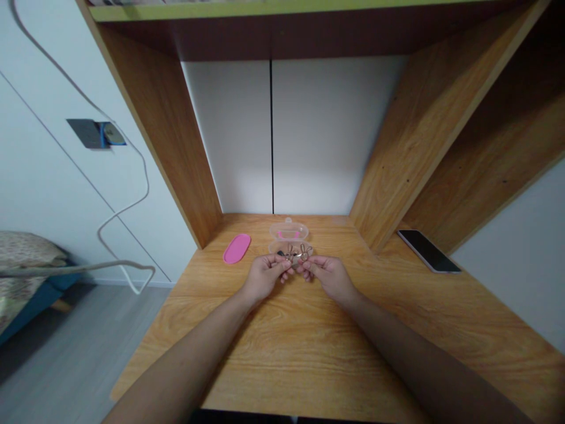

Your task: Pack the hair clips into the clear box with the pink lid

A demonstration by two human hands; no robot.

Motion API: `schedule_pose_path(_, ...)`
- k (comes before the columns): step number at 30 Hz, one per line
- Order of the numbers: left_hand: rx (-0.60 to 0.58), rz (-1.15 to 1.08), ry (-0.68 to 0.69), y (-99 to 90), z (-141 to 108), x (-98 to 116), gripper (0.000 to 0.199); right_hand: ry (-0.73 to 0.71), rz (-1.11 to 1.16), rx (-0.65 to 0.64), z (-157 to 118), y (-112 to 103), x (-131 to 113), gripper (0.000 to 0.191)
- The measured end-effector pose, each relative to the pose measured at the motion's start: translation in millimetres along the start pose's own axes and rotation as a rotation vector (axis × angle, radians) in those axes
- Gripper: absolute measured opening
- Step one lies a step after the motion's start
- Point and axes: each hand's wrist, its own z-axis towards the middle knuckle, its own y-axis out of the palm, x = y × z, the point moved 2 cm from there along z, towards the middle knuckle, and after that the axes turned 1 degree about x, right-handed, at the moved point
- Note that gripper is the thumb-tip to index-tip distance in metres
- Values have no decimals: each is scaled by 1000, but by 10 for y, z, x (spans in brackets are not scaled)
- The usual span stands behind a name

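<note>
My left hand (263, 275) has thumb and fingers pinched on a small shiny metal piece (289, 254) with thin wire loops and a dark part. Close beside it, my right hand (330, 275) pinches a similar looped metal piece (304, 253). The two pieces are too small for me to tell their exact kind, or whether they touch. Just behind my fingertips stands a clear plastic case (272, 247), its see-through lid (289, 228) tilted back with pink parts at it. The metal pieces and my fingers partly hide the case.
A pink oval tray-like piece (237, 248) lies left of my hands on the wooden desk (282, 353). A dark-screened phone (428, 251) rests at the right by the wall. Wooden side panels and a shelf (282, 35) enclose the back. Cables (145, 176) hang at the left.
</note>
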Motion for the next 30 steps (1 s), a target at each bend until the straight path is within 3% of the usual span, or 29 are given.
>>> schedule_pose_path(21,36,-6,91,-22,9,-42,36,-39,-31,31,8,9,0,40)
schedule_pose_path(30,3,-45,69,22,-2,-36,50,-91,-25,36,-2,28,1,36)
